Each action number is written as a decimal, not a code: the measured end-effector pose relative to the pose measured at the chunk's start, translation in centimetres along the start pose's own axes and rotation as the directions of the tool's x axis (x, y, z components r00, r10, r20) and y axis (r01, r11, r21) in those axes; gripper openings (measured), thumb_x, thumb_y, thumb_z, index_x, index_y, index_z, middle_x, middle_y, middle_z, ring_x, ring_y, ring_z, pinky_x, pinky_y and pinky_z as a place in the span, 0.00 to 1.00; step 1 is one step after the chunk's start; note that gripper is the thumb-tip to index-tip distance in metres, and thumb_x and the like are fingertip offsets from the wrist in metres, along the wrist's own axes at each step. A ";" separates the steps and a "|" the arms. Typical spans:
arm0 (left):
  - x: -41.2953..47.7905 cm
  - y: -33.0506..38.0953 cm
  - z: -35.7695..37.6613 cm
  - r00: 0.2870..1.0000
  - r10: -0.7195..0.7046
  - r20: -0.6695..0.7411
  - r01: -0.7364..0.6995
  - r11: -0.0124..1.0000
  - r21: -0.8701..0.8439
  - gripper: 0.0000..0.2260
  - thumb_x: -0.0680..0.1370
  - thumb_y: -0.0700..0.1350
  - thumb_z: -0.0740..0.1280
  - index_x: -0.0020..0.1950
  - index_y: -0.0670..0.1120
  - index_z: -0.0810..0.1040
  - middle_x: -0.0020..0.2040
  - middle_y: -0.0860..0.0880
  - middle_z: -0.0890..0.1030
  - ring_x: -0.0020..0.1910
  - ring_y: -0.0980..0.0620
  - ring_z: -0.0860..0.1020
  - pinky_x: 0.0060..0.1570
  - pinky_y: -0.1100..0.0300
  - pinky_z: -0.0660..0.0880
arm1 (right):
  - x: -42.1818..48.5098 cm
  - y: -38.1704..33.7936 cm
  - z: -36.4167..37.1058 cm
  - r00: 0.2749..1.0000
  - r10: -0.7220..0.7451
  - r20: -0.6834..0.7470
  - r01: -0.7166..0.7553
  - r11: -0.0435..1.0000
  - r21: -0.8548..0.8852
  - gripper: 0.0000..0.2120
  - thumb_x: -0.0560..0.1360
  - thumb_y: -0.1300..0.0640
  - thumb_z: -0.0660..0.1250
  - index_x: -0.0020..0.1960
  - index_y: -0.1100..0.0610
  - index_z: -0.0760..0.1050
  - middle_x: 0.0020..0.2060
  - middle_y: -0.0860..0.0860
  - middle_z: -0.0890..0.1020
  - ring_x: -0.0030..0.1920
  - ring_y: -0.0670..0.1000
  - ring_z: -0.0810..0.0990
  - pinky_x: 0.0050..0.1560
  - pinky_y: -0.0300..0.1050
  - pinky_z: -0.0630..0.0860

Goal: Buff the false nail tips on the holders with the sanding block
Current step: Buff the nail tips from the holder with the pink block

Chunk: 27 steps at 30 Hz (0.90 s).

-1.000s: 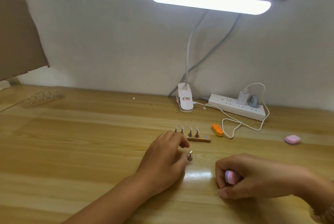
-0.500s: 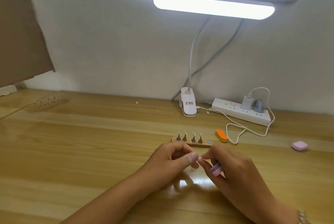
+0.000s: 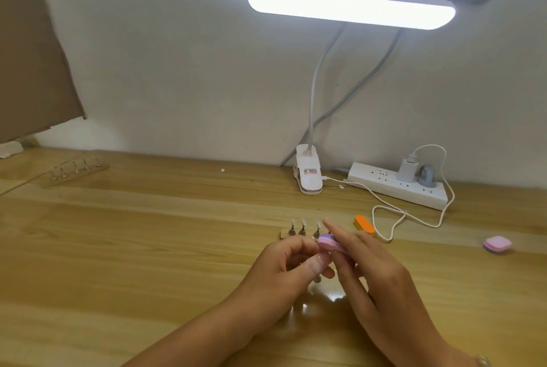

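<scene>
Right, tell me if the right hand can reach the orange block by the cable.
Probably yes: the orange block lies just beyond the right hand, nothing between, though that hand holds the purple sanding block.

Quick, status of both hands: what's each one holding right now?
Left hand: pinches a nail holder.
Right hand: holds the sanding block.

There are three sanding blocks: purple-pink block (image 3: 330, 243), orange block (image 3: 364, 224), pink block (image 3: 498, 244); two wooden bases: near base (image 3: 284, 233), far base (image 3: 74, 172). Four nail stands show: three on the near base (image 3: 291, 229) (image 3: 302, 228) (image 3: 316, 230), one off it (image 3: 317, 278); the far base's are too blurred to count. One lamp (image 3: 350, 7); one power strip (image 3: 396, 189); two plugs (image 3: 407, 169) (image 3: 426, 175).
</scene>
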<state>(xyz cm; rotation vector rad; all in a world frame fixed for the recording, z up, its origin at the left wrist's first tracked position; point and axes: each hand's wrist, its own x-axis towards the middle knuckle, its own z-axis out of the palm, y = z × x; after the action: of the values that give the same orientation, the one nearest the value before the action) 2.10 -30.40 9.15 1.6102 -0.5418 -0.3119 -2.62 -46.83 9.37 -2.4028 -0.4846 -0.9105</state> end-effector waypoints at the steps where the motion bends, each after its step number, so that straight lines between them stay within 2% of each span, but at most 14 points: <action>1: 0.0 0.0 0.1 1.000 -0.002 -0.005 0.002 1.000 -0.003 0.04 0.81 0.46 0.67 0.52 0.51 0.82 0.41 0.56 0.85 0.43 0.63 0.81 0.38 0.74 0.71 | 0.0 0.0 -0.1 1.000 -0.010 -0.005 0.010 1.000 -0.001 0.20 0.79 0.57 0.63 0.70 0.57 0.72 0.50 0.46 0.80 0.48 0.41 0.79 0.50 0.33 0.76; 3: 0.0 0.1 0.1 0.999 -0.017 -0.029 0.016 0.999 -0.036 0.05 0.81 0.45 0.68 0.53 0.50 0.83 0.43 0.54 0.86 0.44 0.62 0.82 0.38 0.74 0.71 | 0.1 -0.1 -0.2 1.000 -0.031 0.004 0.031 1.000 0.006 0.21 0.80 0.56 0.59 0.72 0.56 0.70 0.53 0.47 0.79 0.50 0.41 0.79 0.56 0.28 0.71; 4: 0.0 0.2 0.1 0.998 -0.030 -0.051 0.026 0.998 -0.062 0.05 0.81 0.44 0.68 0.53 0.49 0.84 0.44 0.52 0.87 0.41 0.64 0.81 0.36 0.74 0.71 | 0.1 -0.3 -0.3 0.999 -0.045 0.016 0.045 0.999 0.011 0.22 0.80 0.56 0.59 0.73 0.56 0.69 0.55 0.48 0.79 0.53 0.41 0.79 0.57 0.29 0.71; 6: 0.2 0.5 -0.1 0.991 -0.064 -0.114 0.052 0.993 -0.108 0.06 0.80 0.45 0.68 0.52 0.48 0.85 0.43 0.49 0.86 0.31 0.66 0.76 0.32 0.75 0.69 | 0.1 -0.5 -0.3 0.996 -0.088 0.030 0.087 0.996 0.023 0.21 0.79 0.59 0.60 0.73 0.55 0.69 0.60 0.49 0.78 0.58 0.43 0.78 0.55 0.34 0.75; 8: 0.2 0.6 -0.3 0.984 -0.088 -0.158 0.067 0.989 -0.135 0.07 0.78 0.48 0.70 0.51 0.49 0.86 0.39 0.48 0.84 0.28 0.63 0.70 0.30 0.73 0.67 | 0.0 -0.5 -0.3 0.992 -0.126 0.007 0.126 0.992 0.028 0.20 0.80 0.60 0.61 0.71 0.55 0.71 0.61 0.48 0.78 0.60 0.42 0.78 0.52 0.38 0.78; 12: 0.2 0.8 -0.4 0.986 -0.088 -0.140 0.069 0.989 -0.134 0.06 0.77 0.50 0.71 0.49 0.51 0.86 0.44 0.51 0.87 0.28 0.64 0.71 0.30 0.73 0.67 | 0.2 0.0 -0.3 0.999 -0.017 -0.046 0.021 0.996 0.084 0.22 0.76 0.65 0.69 0.68 0.53 0.75 0.54 0.46 0.81 0.51 0.42 0.81 0.45 0.40 0.81; 15: 0.2 0.8 -0.3 0.985 -0.068 -0.160 0.048 0.991 -0.123 0.05 0.78 0.47 0.70 0.47 0.50 0.86 0.41 0.52 0.86 0.28 0.67 0.73 0.29 0.74 0.67 | 0.0 -0.1 -0.3 0.997 0.033 -0.067 -0.025 0.994 0.106 0.19 0.75 0.60 0.71 0.65 0.52 0.76 0.50 0.44 0.82 0.46 0.41 0.82 0.42 0.39 0.81; 17: 0.2 0.7 -0.4 0.983 -0.056 -0.175 0.034 0.992 -0.123 0.06 0.79 0.46 0.69 0.47 0.48 0.85 0.39 0.53 0.85 0.27 0.67 0.73 0.29 0.74 0.66 | -0.2 -0.1 -0.3 0.998 0.034 -0.056 -0.028 0.994 0.106 0.17 0.74 0.56 0.72 0.63 0.52 0.76 0.47 0.42 0.81 0.44 0.42 0.82 0.40 0.42 0.81; 21: 0.3 0.6 -0.3 0.981 -0.047 -0.186 0.021 0.989 -0.144 0.06 0.79 0.46 0.69 0.45 0.47 0.85 0.34 0.55 0.81 0.26 0.67 0.73 0.29 0.76 0.66 | -0.1 0.2 -0.2 0.990 0.126 -0.068 -0.116 0.985 0.128 0.17 0.71 0.52 0.73 0.58 0.48 0.73 0.40 0.38 0.80 0.40 0.43 0.82 0.38 0.47 0.81; 24: 0.5 0.5 -0.2 0.979 -0.036 -0.199 0.011 0.992 -0.125 0.09 0.78 0.48 0.70 0.40 0.46 0.83 0.31 0.56 0.80 0.25 0.67 0.73 0.29 0.77 0.67 | -0.1 0.1 0.1 0.994 0.101 -0.044 -0.095 0.987 0.128 0.17 0.70 0.49 0.72 0.55 0.52 0.74 0.39 0.39 0.80 0.38 0.43 0.81 0.37 0.45 0.81; 27: 0.5 0.3 0.0 0.981 0.009 -0.194 -0.025 0.997 -0.079 0.10 0.79 0.48 0.70 0.40 0.45 0.84 0.31 0.56 0.80 0.28 0.67 0.74 0.32 0.77 0.68 | -0.1 0.3 0.2 0.990 0.139 -0.034 -0.131 0.978 0.161 0.17 0.68 0.48 0.73 0.52 0.54 0.73 0.38 0.38 0.81 0.37 0.43 0.82 0.38 0.44 0.80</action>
<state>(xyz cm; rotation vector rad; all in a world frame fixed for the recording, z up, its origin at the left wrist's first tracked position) 2.47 -30.64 9.52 1.5372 -0.3887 -0.1599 -2.45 -46.94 9.10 -2.2363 -0.3577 -0.8329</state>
